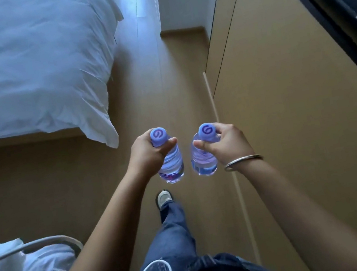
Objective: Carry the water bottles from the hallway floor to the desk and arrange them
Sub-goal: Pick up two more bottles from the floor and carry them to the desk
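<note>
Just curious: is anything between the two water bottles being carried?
No. In the head view, only bare floor shows between the left bottle and right bottle.

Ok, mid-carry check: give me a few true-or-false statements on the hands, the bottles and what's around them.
1. Each hand holds one bottle. True: the left hand grips the left bottle, the right hand the right bottle.
2. Both bottles are uncapped. False: each has its cap on.
3. The bracelet is on the left wrist. False: it is on the right wrist.
4. A bed lies to the left of the floor. True.
5. The bottles stand on the floor. False: both are held in the air above it.
</note>
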A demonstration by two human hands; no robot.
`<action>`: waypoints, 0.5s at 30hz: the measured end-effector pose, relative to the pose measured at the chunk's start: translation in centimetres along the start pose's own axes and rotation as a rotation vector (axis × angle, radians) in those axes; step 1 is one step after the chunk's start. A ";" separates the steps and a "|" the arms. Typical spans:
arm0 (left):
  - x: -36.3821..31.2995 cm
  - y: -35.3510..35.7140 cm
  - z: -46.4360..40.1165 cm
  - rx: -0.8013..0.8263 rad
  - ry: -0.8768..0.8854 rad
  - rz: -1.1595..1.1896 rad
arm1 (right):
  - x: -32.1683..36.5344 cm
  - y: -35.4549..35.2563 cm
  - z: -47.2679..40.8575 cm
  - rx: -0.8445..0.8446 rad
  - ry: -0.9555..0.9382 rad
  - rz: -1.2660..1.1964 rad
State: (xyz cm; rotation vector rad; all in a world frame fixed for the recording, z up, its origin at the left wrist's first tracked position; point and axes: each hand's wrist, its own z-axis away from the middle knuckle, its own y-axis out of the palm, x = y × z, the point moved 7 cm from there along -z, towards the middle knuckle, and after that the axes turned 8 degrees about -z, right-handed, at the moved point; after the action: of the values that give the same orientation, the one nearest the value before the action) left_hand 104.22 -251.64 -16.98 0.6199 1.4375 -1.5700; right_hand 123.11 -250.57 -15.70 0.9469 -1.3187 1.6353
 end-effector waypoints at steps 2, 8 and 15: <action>-0.1 -0.8 -3.7 0.008 0.017 0.004 | 1.1 1.1 -3.5 0.003 -0.011 0.017; -1.6 -5.2 -14.3 0.005 0.068 -0.012 | 5.4 3.6 -12.6 0.002 0.006 -0.030; -2.3 -9.8 -21.9 -0.044 0.082 0.024 | 9.5 6.0 -20.0 0.001 0.000 -0.054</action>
State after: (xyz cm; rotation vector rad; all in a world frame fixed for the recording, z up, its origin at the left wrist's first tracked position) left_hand 92.52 -230.66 -14.43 0.6801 1.5161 -1.5050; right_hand 112.70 -230.38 -12.67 0.9751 -1.2812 1.5951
